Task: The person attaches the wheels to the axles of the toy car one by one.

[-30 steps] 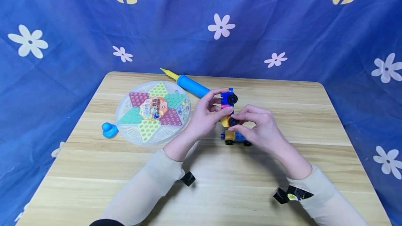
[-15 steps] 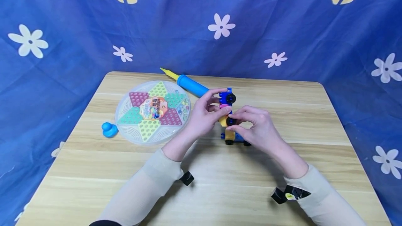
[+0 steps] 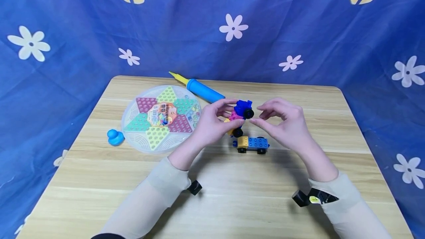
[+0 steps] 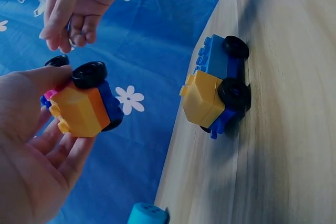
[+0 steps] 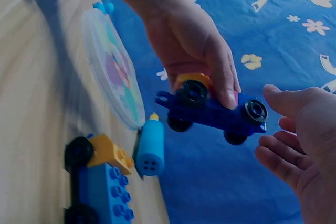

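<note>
My left hand (image 3: 212,124) grips a building-block toy car (image 3: 243,107), its thumb along one side and fingers behind. The car has a dark blue base, black wheels and yellow, pink and blue bricks; it is held tilted above the table. In the right wrist view the held car (image 5: 210,115) shows its side and hooked end. My right hand (image 3: 291,124) is beside the car's blue end, fingers loosely bent and apart from it, holding nothing. Below both hands a second toy car (image 3: 257,143), with yellow and light blue bricks, stands on its wheels on the table.
A round Chinese checkers board (image 3: 134,138) lies left of the hands on the wooden table (image 3: 239,202). Behind it lies a blue hand pump (image 3: 204,90) with a yellow nozzle. A blue rubber duck (image 3: 115,138) sits at the far left. A blue flowered curtain (image 3: 186,43) surrounds the table.
My right hand has let go of the held car's wheel and moved right and up. My left hand has tilted the car, and the second car now shows fully.
</note>
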Motion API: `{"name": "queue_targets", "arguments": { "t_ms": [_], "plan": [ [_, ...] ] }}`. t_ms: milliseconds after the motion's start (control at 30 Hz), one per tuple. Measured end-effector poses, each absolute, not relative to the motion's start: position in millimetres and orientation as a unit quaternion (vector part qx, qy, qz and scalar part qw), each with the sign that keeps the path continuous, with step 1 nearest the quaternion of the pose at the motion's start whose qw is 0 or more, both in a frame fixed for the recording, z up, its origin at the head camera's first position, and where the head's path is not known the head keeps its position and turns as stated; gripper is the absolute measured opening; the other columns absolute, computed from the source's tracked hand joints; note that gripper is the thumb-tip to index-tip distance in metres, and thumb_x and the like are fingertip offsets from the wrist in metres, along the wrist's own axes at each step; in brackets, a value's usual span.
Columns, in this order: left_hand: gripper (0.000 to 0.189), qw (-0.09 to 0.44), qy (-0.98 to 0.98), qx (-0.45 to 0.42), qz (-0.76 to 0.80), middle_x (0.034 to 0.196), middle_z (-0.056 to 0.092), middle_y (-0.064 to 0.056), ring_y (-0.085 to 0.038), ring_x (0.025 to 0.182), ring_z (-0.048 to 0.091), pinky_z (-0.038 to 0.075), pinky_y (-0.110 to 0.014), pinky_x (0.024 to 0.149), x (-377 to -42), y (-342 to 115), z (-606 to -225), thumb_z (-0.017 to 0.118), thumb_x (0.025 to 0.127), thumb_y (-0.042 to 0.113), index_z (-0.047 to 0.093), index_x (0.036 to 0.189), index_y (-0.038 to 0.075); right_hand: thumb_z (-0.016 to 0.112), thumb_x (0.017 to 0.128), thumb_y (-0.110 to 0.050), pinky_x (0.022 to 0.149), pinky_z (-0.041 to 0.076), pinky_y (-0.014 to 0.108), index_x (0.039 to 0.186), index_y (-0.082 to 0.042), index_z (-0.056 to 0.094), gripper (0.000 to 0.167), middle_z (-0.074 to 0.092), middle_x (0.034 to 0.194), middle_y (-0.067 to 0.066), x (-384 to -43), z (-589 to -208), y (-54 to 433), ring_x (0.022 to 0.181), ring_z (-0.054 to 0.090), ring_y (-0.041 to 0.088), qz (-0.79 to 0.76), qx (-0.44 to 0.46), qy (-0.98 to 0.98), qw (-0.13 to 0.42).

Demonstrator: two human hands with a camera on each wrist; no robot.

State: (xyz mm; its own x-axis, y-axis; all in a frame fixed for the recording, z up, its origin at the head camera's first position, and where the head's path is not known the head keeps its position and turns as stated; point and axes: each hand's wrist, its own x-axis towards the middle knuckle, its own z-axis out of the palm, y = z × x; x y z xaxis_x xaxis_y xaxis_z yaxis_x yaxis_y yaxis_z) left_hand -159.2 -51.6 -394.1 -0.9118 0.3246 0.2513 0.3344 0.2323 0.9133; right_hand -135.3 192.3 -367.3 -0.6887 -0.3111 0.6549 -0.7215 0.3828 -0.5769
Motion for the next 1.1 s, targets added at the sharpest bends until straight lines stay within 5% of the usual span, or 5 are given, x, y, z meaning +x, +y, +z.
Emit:
{"name": "queue_targets", "arguments": {
  "t_ms": [300,733,1100],
  "plan": [
    [0.047,0.037,-0.830,-0.270,-0.487,0.107,0.076,0.005,-0.012,0.090,0.070,0.060,-0.029,0.078,-154.8,-51.1,-387.9,0.092,0.087,0.023,0.075,0.129,0.014,0.094,0.082,-0.011,0.081,0.063,0.033,0.125,-0.007,0.073,0.048,0.070,0.121,0.005,-144.9,-366.1,194.8,0.095,0.072,0.020,0.445,0.308,-0.833,0.114],
    [0.044,0.072,-0.888,-0.315,-0.328,0.112,0.078,0.004,-0.007,0.082,0.063,0.049,-0.026,0.066,-152.3,-46.7,-375.5,0.093,0.084,0.028,0.080,0.126,0.020,0.090,0.086,-0.007,0.083,0.063,0.034,0.120,-0.009,0.077,0.037,0.070,0.112,-0.001,-148.7,-373.0,197.2,0.097,0.071,0.018,0.468,0.335,-0.818,0.024],
    [0.060,0.063,-0.825,-0.319,-0.462,0.140,0.067,0.008,-0.012,0.126,0.061,0.054,-0.038,0.100,-161.4,-59.7,-390.7,0.092,0.085,0.035,0.071,0.139,0.021,0.087,0.079,0.014,0.084,0.062,0.030,0.119,0.001,0.077,0.043,0.070,0.108,0.010,-150.0,-385.2,208.5,0.095,0.070,0.025,0.560,0.300,-0.769,0.069]
  ]
}}
